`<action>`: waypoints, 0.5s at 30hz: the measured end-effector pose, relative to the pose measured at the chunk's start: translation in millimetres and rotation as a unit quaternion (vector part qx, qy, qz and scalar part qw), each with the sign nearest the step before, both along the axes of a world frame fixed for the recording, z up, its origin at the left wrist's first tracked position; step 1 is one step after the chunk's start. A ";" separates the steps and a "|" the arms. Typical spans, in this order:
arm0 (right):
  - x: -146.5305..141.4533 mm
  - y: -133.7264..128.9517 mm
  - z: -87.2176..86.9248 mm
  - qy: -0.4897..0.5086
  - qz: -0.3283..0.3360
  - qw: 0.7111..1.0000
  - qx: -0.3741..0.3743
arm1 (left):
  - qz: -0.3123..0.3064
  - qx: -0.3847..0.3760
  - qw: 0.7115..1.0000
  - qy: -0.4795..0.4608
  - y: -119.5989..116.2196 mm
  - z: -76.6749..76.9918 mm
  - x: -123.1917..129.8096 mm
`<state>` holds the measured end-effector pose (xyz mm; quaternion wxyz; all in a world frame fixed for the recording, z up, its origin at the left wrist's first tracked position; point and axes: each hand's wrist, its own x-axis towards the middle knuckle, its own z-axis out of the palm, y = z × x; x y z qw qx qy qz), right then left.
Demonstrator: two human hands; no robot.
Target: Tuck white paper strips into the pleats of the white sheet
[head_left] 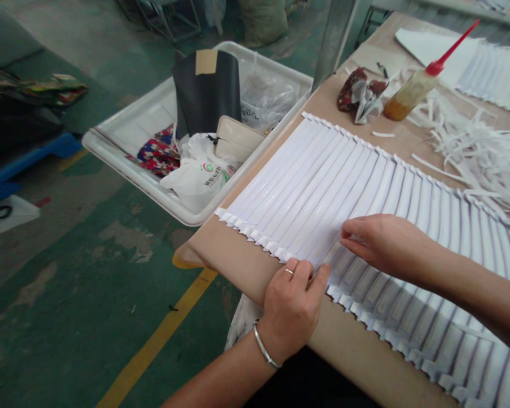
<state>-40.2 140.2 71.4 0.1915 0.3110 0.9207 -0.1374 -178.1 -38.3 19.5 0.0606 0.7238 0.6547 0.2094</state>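
Observation:
A long row of overlapping white strips point(306, 175) lies across the brown tabletop, their ends forming a jagged edge along the near side. My left hand point(291, 303), with a ring and a silver bracelet, is closed at that near edge, its curled fingers on the end of one white strip. Just above the middle of the row, my right hand point(382, 243) is closed in a pinch. Whatever sits between its thumb and finger is too small or too hidden to make out.
Left of the table point(238, 269) stands a white bin point(131, 190) holding bags and a black sheet point(208, 90). Beyond the strips are a red-tipped bottle point(412, 93), a crumpled patterned bundle point(359, 93) and a pile of thin white offcuts point(471, 147). A metal post point(334, 42) rises at the table's far side.

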 end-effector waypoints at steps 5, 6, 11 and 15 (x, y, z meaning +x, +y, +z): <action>1.5 5.9 0.7 0.010 -0.008 1.000 -0.008 | 0.009 -0.018 0.999 0.026 3.3 -2.4 3.1; 3.8 10.8 1.1 0.020 -0.013 1.000 -0.011 | 0.011 -0.019 0.999 0.026 3.3 -2.7 3.4; 20.6 56.2 5.5 0.059 -0.060 0.996 -0.043 | 0.014 -0.012 1.000 0.011 2.7 -5.4 3.5; 27.5 88.9 8.4 0.063 -0.080 0.995 -0.016 | 0.012 -0.007 1.000 -0.003 3.4 -6.5 3.0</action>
